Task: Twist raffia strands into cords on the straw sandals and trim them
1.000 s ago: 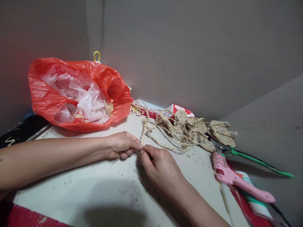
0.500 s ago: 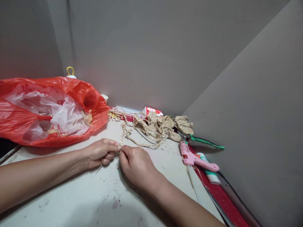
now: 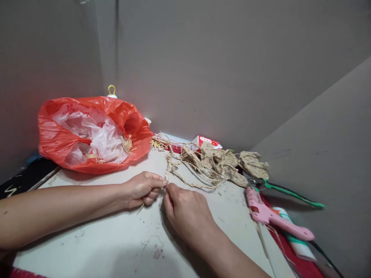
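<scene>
A braided straw cord (image 3: 168, 165) runs along the white tabletop down to my fingers. My left hand (image 3: 146, 189) pinches its near end between thumb and curled fingers, and a thin loose strand pokes out below that fist. Close against it, my right hand (image 3: 187, 206) is closed at the same spot, thumb and forefinger together; its fingertips are partly hidden. Just beyond the hands lies a tangle of thin twisted cord (image 3: 199, 186) joined to several flat woven straw pieces (image 3: 207, 154).
A red plastic bag (image 3: 69, 162) with white plastic and straw scraps stands at the back left. On the right lie a pink glue gun (image 3: 269, 216), green-handled pliers (image 3: 292, 193) and a white-and-green tube (image 3: 301, 247). A red-and-white box (image 3: 207, 142) rests by the grey wall.
The camera view swings right and then back left, shifting everything in the picture. My hands stay together at the cord's end, with only slight finger movement.
</scene>
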`<state>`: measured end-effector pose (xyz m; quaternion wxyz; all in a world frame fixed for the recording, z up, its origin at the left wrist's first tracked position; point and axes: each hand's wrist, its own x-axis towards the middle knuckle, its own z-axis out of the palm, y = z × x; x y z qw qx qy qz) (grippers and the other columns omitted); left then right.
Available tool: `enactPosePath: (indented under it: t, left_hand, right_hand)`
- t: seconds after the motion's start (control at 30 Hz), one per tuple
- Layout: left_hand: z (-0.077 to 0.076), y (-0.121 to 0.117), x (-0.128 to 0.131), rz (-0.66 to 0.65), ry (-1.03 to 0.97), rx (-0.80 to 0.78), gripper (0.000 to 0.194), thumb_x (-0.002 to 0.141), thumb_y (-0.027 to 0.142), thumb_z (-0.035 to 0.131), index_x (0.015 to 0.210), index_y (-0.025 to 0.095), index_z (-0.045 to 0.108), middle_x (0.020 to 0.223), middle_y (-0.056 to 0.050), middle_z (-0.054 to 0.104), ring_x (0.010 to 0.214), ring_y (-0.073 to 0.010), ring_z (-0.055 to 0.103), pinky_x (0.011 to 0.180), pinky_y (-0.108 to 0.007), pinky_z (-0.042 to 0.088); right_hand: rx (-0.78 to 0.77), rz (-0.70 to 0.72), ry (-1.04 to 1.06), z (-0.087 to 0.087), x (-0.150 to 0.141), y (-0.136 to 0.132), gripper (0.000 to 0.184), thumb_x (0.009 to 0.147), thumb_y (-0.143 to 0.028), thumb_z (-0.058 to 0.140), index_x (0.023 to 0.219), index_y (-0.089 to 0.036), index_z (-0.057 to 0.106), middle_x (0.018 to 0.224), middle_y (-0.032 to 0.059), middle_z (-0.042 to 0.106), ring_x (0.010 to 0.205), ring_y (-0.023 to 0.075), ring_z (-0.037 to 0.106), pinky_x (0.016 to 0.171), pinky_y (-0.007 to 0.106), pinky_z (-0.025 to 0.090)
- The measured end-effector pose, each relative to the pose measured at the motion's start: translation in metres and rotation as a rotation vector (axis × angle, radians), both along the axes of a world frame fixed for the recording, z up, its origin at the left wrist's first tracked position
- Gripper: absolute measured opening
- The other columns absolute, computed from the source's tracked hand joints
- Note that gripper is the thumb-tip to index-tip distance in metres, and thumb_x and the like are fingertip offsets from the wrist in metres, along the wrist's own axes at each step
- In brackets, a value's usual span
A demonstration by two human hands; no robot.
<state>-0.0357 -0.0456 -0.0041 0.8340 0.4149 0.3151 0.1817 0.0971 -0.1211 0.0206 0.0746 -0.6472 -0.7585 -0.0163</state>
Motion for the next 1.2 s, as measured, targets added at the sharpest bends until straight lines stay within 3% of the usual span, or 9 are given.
enactPosePath:
  t: [0.33, 0.5, 0.57, 0.67, 0.7, 0.87, 0.97, 1.07, 1.2]
  left_hand:
    - [-0.003, -0.007, 0.002, 0.051, 0.095, 0.120, 0.027, 0.069, 0.034, 0.065, 0.057, 0.016, 0.048, 0.036, 0.010, 0.032, 0.032, -0.0032, 0.019, 0.034, -0.021, 0.010]
    - [-0.004, -0.002, 0.002, 0.063, 0.066, 0.178, 0.020, 0.071, 0.032, 0.062, 0.064, 0.015, 0.054, 0.034, 0.010, 0.032, 0.030, -0.0043, 0.019, 0.034, -0.022, 0.010]
    - [-0.003, 0.000, 0.002, 0.085, 0.067, 0.196, 0.020, 0.071, 0.032, 0.062, 0.063, 0.016, 0.054, 0.035, 0.010, 0.034, 0.030, -0.0047, 0.021, 0.034, -0.022, 0.011]
    - [-0.002, 0.002, 0.001, 0.105, 0.089, 0.243, 0.019, 0.073, 0.032, 0.060, 0.065, 0.016, 0.054, 0.036, 0.010, 0.034, 0.031, -0.0053, 0.023, 0.035, -0.022, 0.012]
    - [-0.002, 0.002, 0.002, 0.109, 0.100, 0.264, 0.019, 0.073, 0.032, 0.060, 0.065, 0.016, 0.054, 0.035, 0.010, 0.033, 0.031, -0.0052, 0.022, 0.035, -0.022, 0.012]
    - [-0.005, 0.000, 0.004, 0.073, -0.010, 0.370, 0.026, 0.076, 0.035, 0.057, 0.061, 0.015, 0.051, 0.043, 0.004, 0.047, 0.040, -0.0067, 0.039, 0.043, -0.020, 0.024]
    - [-0.007, 0.001, 0.004, 0.083, 0.042, 0.439, 0.029, 0.075, 0.033, 0.058, 0.056, 0.015, 0.046, 0.045, 0.005, 0.045, 0.041, -0.0057, 0.036, 0.045, -0.020, 0.025]
    - [-0.009, 0.002, 0.005, 0.093, 0.119, 0.481, 0.026, 0.076, 0.028, 0.054, 0.055, 0.015, 0.046, 0.047, 0.005, 0.045, 0.043, -0.0049, 0.033, 0.045, -0.019, 0.024]
    - [-0.008, 0.002, 0.006, 0.079, 0.136, 0.479, 0.020, 0.075, 0.022, 0.053, 0.056, 0.014, 0.051, 0.051, 0.004, 0.048, 0.047, -0.0054, 0.037, 0.048, -0.019, 0.029]
  right_hand:
    - [-0.053, 0.163, -0.071, -0.015, -0.014, -0.007, 0.020, 0.084, -0.010, 0.043, 0.082, -0.014, 0.062, 0.069, 0.0103, 0.068, 0.053, 0.0160, 0.057, 0.050, 0.030, 0.021]
    - [-0.250, 0.326, 0.265, -0.001, -0.014, -0.018, 0.023, 0.085, -0.025, 0.049, 0.064, -0.018, 0.055, 0.059, 0.0021, 0.059, 0.049, 0.0113, 0.045, 0.050, 0.026, 0.025]
    - [-0.198, 0.240, 0.533, 0.006, -0.007, -0.014, 0.035, 0.086, -0.035, 0.050, 0.055, -0.019, 0.047, 0.051, -0.0014, 0.048, 0.048, 0.0100, 0.039, 0.049, 0.025, 0.026]
    - [0.078, -0.088, 0.849, 0.008, 0.007, 0.004, 0.038, 0.086, -0.040, 0.048, 0.055, -0.020, 0.041, 0.050, -0.0030, 0.036, 0.050, 0.0107, 0.035, 0.049, 0.024, 0.028]
    - [0.092, -0.173, 0.922, 0.007, 0.011, 0.011, 0.036, 0.086, -0.041, 0.049, 0.057, -0.020, 0.043, 0.051, -0.0031, 0.036, 0.050, 0.0111, 0.035, 0.048, 0.024, 0.028]
    - [-0.514, -0.202, 1.400, -0.010, 0.013, 0.028, 0.030, 0.077, -0.047, 0.061, 0.078, -0.018, 0.055, 0.061, -0.0008, 0.051, 0.055, 0.0126, 0.049, 0.052, 0.024, 0.040]
    - [-0.758, -0.205, 1.534, -0.014, 0.011, 0.026, 0.032, 0.077, -0.048, 0.062, 0.082, -0.017, 0.055, 0.050, -0.0061, 0.041, 0.041, 0.0072, 0.036, 0.041, 0.019, 0.032]
    - [-0.849, -0.206, 1.482, -0.014, 0.014, 0.026, 0.038, 0.079, -0.052, 0.059, 0.068, -0.018, 0.048, 0.045, -0.0098, 0.028, 0.038, 0.0037, 0.014, 0.035, 0.018, 0.011]
    - [-0.783, -0.194, 1.403, -0.014, 0.023, 0.032, 0.046, 0.073, -0.054, 0.065, 0.059, -0.018, 0.040, 0.048, -0.0094, 0.026, 0.042, 0.0036, 0.015, 0.037, 0.019, 0.009]
